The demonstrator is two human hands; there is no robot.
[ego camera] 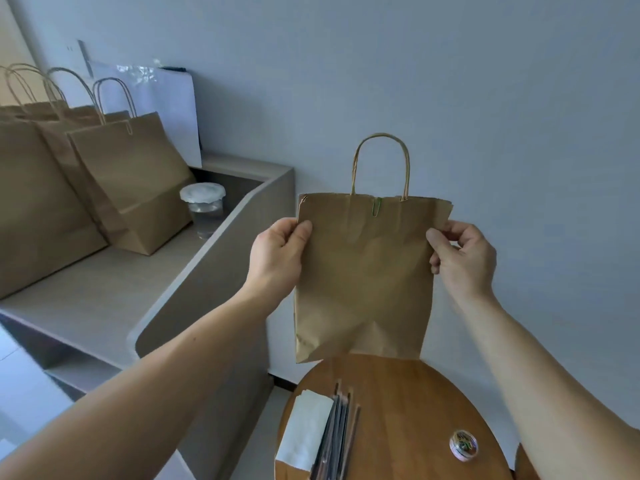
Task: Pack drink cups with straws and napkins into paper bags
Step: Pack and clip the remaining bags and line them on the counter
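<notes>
Head view. The person holds a flat brown paper bag (363, 271) upright in front of a pale wall, between both hands. The left hand (277, 258) is clamped on the bag's left edge near the top, thumb on the near face and fingers curled behind. The right hand (460, 258) pinches the right edge at about the same height, thumb forward. The bag's twisted handle (381, 161) stands up above its mouth, and a green paper clip (376, 206) sits on the top edge between the handle's ends. The bag's lower edge hangs at the far rim of a round wooden table (415, 403); contact cannot be judged. On the table lie a stack of white napkins (308, 431), dark straws (337, 441) just beside them on the right, and a small round clear box (463, 444) of coloured clips, well apart to the right. To the left, on a grey counter (104, 289), stand more brown bags (135, 181) leaning in a row. A clear lidded drink cup (204, 209) stands just beside the nearest one, against the counter's raised side.
</notes>
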